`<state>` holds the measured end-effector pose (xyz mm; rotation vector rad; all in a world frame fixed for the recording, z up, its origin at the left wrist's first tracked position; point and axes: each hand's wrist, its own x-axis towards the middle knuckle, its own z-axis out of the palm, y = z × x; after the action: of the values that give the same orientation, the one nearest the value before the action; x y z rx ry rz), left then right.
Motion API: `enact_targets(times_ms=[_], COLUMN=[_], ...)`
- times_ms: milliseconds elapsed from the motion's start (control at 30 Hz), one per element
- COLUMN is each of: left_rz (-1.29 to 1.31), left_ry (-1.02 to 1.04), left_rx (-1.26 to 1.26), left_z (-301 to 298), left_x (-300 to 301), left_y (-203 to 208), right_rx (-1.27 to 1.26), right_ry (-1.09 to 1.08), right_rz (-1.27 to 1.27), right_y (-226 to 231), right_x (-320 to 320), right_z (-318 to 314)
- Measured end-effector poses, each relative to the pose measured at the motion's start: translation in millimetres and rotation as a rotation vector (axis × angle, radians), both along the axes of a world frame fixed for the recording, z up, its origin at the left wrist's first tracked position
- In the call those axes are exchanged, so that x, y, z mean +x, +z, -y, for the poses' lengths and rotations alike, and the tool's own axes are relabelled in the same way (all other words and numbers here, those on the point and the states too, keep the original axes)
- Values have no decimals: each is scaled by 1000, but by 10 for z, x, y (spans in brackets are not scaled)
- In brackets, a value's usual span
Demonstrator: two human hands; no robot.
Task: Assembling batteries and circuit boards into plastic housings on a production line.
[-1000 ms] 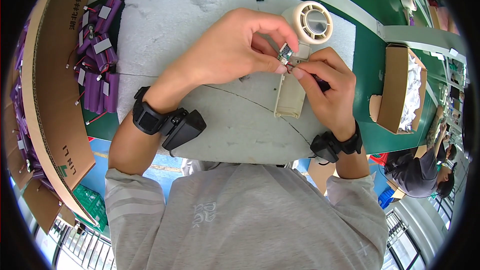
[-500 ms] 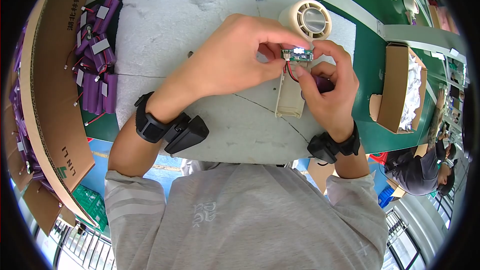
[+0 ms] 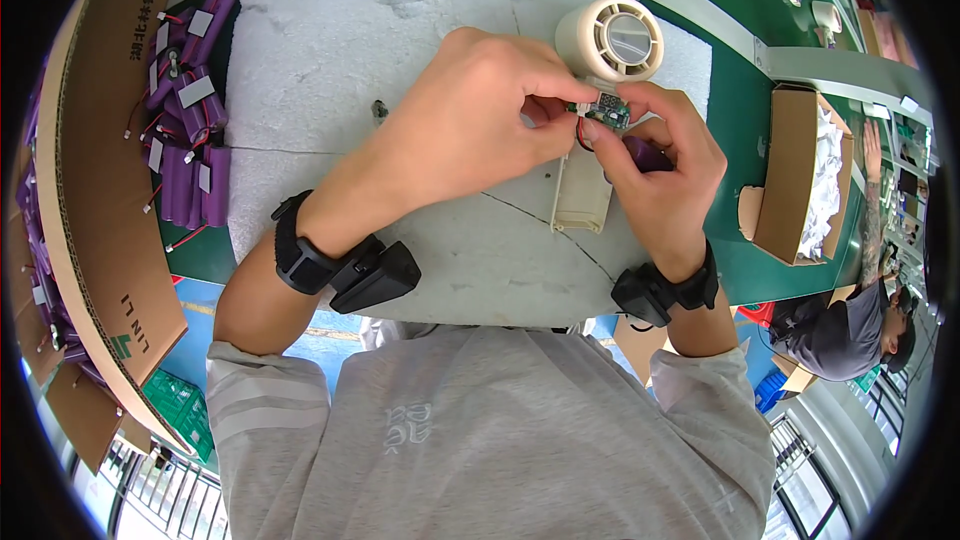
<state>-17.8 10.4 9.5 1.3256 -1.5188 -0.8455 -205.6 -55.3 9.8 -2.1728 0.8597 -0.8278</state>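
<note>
Green bench point(image 3: 735, 120) carries a white foam sheet point(image 3: 330, 50), bumpy texture, cracked near its middle. Cardboard box point(image 3: 90, 200) along the bench's left edge holds purple cylindrical battery cells point(image 3: 185, 155). Cream plastic handheld fan point(image 3: 608, 40), round grille, lies at the foam's far right edge, handle toward the person. Left hand point(image 3: 470, 120) and right hand point(image 3: 660, 175) meet above the fan handle, fingertips of both pinched shut on a small green circuit board point(image 3: 603, 110); right hand also curls round a purple cell point(image 3: 645, 152).
</note>
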Motion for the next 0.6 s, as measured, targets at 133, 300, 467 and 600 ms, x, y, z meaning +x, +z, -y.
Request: enact_targets(times_ms=[133, 300, 467, 600], left_rz=[70, 106, 153, 154], left_ry=[31, 61, 60, 44], left_rx=[-59, -99, -135, -136], left_z=[-3, -16, -2, -1], left_x=[-25, -59, -61, -46], left_y=[-33, -49, -61, -61], right_rx=[-72, -132, -163, -132], right_ry=[-10, -20, -39, -43], right_rz=[-33, -13, -18, -33], right_y=[4, 7, 11, 16], right_x=[0, 10, 23, 9], right_z=[14, 21, 12, 17])
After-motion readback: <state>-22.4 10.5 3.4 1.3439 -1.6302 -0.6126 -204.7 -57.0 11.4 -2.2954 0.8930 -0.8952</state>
